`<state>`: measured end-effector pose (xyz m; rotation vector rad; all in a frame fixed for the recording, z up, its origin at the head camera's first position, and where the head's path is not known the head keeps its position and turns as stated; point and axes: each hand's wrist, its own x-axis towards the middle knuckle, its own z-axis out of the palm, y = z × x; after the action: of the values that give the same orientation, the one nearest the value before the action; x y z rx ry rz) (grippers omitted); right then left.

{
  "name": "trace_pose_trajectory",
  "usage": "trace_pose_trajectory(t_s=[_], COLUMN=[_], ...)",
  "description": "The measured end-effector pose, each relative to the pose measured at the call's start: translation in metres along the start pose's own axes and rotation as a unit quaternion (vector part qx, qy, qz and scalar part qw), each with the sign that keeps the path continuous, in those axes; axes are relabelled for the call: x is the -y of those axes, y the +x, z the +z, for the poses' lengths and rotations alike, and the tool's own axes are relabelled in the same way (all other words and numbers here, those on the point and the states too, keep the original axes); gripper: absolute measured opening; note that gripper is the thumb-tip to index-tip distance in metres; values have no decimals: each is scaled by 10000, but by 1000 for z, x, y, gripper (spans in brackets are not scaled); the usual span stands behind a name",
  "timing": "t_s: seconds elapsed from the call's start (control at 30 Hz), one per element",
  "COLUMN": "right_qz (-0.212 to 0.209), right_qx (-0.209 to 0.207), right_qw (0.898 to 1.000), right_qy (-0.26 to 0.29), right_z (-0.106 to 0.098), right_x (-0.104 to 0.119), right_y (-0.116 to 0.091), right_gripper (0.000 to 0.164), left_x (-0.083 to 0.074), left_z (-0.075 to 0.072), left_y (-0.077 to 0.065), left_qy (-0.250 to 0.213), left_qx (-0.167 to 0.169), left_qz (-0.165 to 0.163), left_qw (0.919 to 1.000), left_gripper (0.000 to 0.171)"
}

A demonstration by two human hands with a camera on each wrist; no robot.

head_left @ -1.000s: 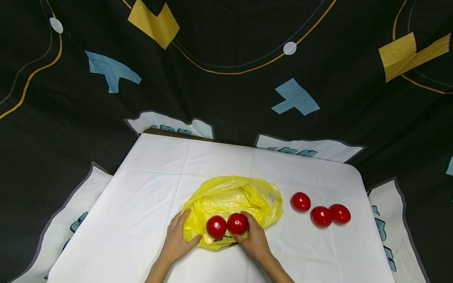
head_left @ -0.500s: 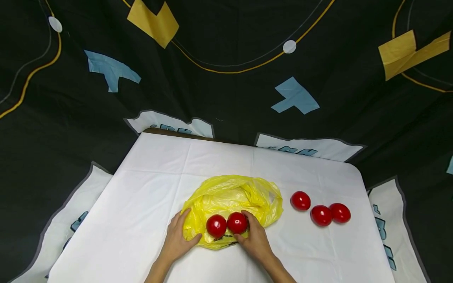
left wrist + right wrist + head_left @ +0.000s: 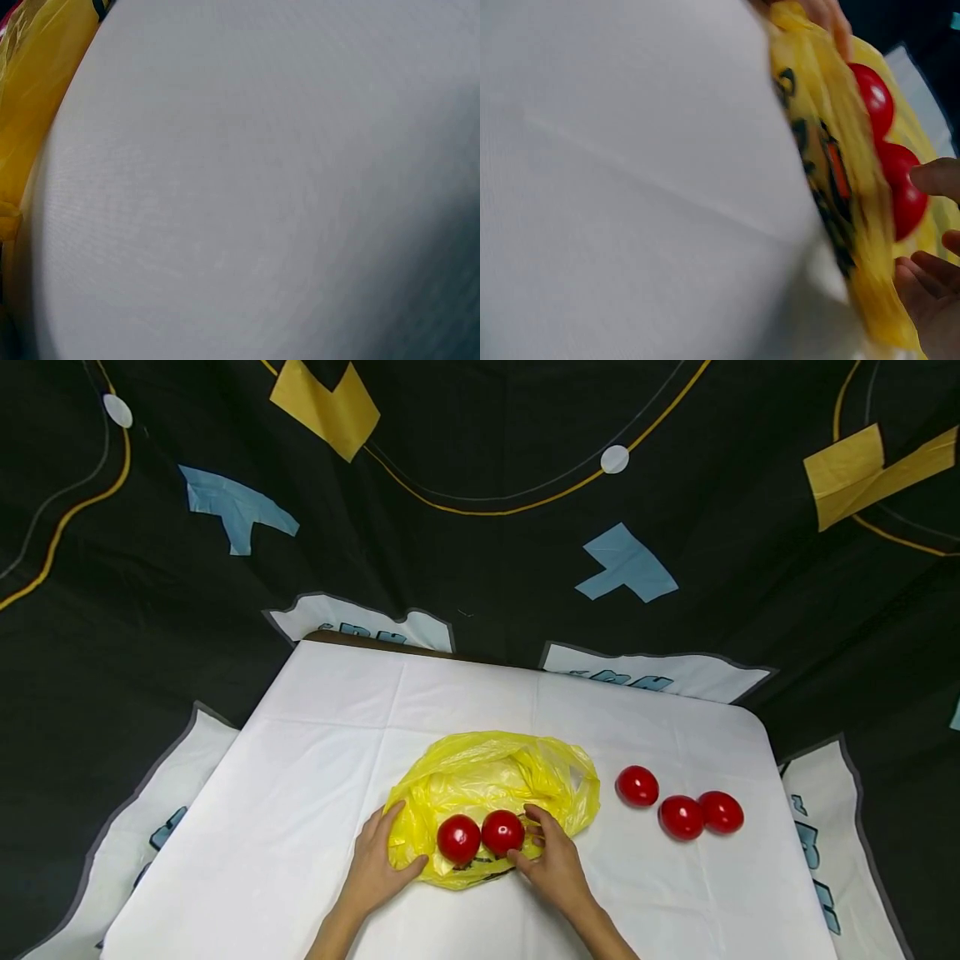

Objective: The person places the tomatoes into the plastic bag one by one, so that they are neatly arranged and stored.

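A yellow plastic bag (image 3: 480,768) lies with its mouth spread wide on the white-covered table. Two glossy red tomatoes, the left one (image 3: 458,841) and the right one (image 3: 503,832), sit side by side in its front part. My left hand (image 3: 378,864) grips the bag's front left edge, thumb along the front rim. Just right of the tomatoes is my right hand (image 3: 555,864), fingers loosely bent and parted, holding nothing. In the right wrist view its thumb (image 3: 936,180) overlaps the nearer tomato (image 3: 902,191). The left wrist view catches only a strip of the bag (image 3: 37,97).
Right of the bag lie three more red tomatoes: one (image 3: 637,787) by itself, and a pair, left (image 3: 681,817) and right (image 3: 721,812), touching. A white cloth (image 3: 300,827) covers the table. Behind hangs a dark patterned curtain (image 3: 480,560).
My right hand has let go of the right tomato and drawn slightly to the right, its fingers opening. The left hand, bag and tomatoes keep their places.
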<state>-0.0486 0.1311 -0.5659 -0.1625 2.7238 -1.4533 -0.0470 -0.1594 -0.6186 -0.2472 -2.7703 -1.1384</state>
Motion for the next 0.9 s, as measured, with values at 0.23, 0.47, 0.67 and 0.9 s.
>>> trace_pose_trajectory(t_s=[0.23, 0.47, 0.67, 0.9], right_qz=[263, 653, 865, 1740], right_qx=[-490, -1174, -1820, -2340], right_qw=[9982, 9909, 9793, 9545], right_qy=[208, 19, -164, -634], right_z=[-34, -78, -121, -167], right_x=[-6, -26, -46, -68], right_y=[-5, -17, -35, -47], right_gripper=[61, 56, 54, 56], left_x=[1, 0, -1, -1], left_z=[-1, 0, 1, -1], left_y=[-1, 0, 0, 0], left_qy=[-12, -28, -7, -24], left_qx=[9, 22, 14, 17], left_qz=[-27, -34, 16, -30], left_qw=[10000, 10000, 10000, 10000], left_gripper=[92, 93, 93, 93])
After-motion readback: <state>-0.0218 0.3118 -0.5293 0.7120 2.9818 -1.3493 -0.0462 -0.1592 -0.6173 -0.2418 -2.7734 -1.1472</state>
